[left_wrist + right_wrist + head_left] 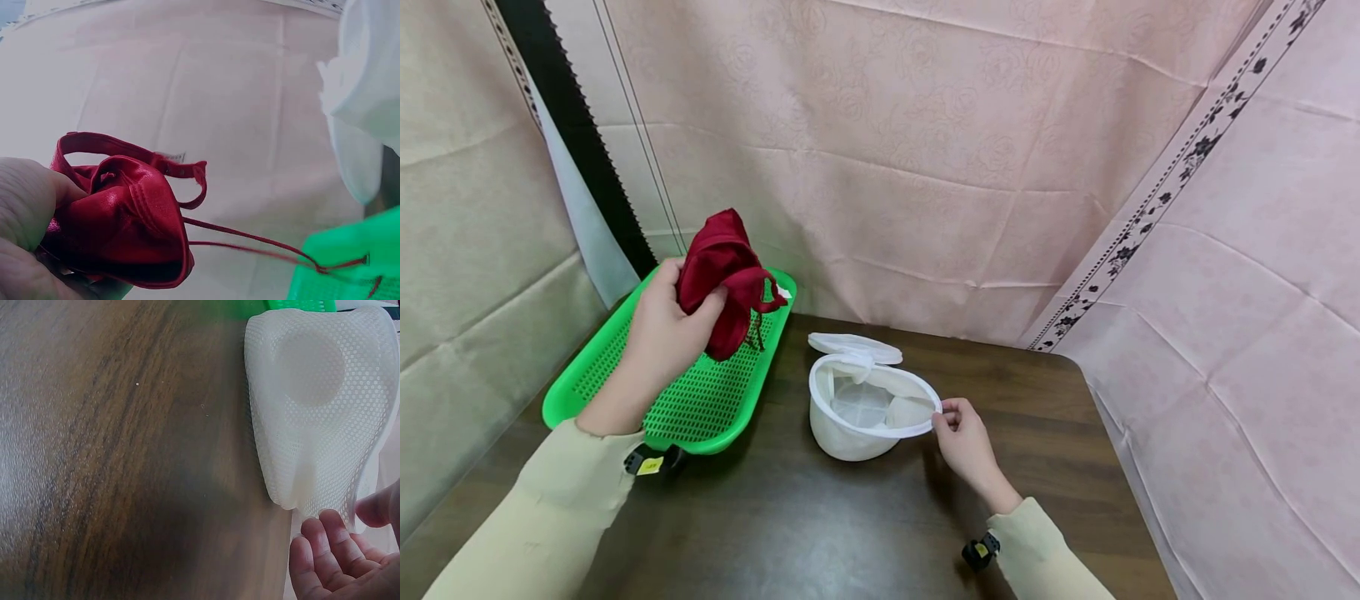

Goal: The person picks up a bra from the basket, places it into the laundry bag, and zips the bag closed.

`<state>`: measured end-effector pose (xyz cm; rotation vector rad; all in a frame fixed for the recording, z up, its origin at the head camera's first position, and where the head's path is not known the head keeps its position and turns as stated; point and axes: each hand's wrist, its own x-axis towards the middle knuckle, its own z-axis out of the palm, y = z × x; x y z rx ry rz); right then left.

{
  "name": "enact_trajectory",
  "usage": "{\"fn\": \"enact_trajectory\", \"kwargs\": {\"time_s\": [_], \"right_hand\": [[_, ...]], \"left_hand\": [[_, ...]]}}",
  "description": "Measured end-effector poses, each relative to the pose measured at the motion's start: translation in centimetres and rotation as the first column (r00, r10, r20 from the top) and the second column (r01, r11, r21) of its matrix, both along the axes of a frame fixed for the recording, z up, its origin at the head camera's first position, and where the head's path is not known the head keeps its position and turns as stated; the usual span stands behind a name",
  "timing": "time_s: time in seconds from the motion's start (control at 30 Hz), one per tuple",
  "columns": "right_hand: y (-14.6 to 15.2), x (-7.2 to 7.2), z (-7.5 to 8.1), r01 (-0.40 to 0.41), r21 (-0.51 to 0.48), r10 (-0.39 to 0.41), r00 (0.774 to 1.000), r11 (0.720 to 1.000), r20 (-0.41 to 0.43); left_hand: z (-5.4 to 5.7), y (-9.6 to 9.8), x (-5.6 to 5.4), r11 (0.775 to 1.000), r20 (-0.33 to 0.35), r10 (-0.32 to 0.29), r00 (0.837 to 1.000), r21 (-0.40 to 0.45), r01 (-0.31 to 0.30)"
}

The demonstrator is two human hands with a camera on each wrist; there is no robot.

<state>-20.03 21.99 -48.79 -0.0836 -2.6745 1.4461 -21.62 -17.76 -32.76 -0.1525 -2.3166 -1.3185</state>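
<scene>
A folded red satin garment (722, 279), with a narrow band and thin cords, is in my left hand (670, 333). Thumb and fingers grip it above the green basket (752, 417), and in the left wrist view its cords trail down toward the basket. To the right, a white mesh laundry bag (850, 437) stands on the table with its lid (856, 347) raised at the back. My right hand (966, 442) pinches the right side of its rim. In the right wrist view the mesh wall (300, 394) shows beside the curled fingers (340, 540).
A dark wooden table (820, 533) lies under everything. Pale patterned cloth (925, 167) hangs behind and along both sides. The green basket is close to the left cloth, and the mesh bag stands near the middle of the table.
</scene>
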Motion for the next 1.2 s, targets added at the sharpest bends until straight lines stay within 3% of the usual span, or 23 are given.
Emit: {"fn": "enact_trajectory", "kwargs": {"time_s": [0.37,0.53,0.7,1.03,1.2], "right_hand": [[0.0,0.1,0.0,-0.013,-0.009,0.013,1.0,1.0,-0.015],[0.0,0.0,-0.1,-0.011,-0.004,0.011,1.0,1.0,-0.011],[-0.1,0.1,-0.2,-0.003,-0.005,0.003,1.0,1.0,-0.004],[-0.1,0.1,-0.1,0.004,-0.004,-0.004,1.0,1.0,-0.002],[0.1,0.0,-0.2,-0.004,0.005,0.004,1.0,1.0,-0.01]], "left_hand": [[4.2,2.6,0.2,0.992,-0.115,-0.071,0.991,0.097,0.082],[6.3,4.3,0.8,0.979,-0.168,-0.124,0.978,0.138,0.148],[8.0,6.3,1.8,0.953,-0.21,-0.208,0.955,0.178,0.247],[10.1,8.8,3.3,0.896,-0.277,-0.314,0.908,0.23,0.38],[9.8,9.4,3.5,0.891,-0.28,-0.336,0.899,0.214,0.4]]}}
